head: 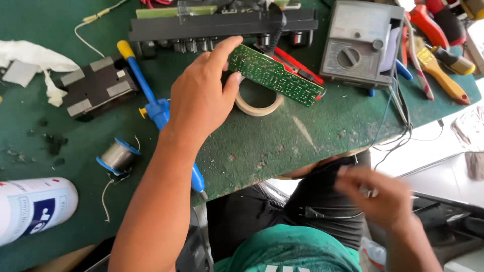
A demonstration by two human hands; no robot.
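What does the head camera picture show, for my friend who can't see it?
A person's left hand grips the end of a long green circuit board above a green-covered workbench, over a beige roll of tape. The right hand, blurred, hovers off the bench edge. A grey dial multimeter and blue desoldering pump lie nearby.

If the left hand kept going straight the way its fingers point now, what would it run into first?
The left hand points up and right, fingers already on the green circuit board. Straight on, it would probably meet the long black device at the back of the bench, though depth is unclear.
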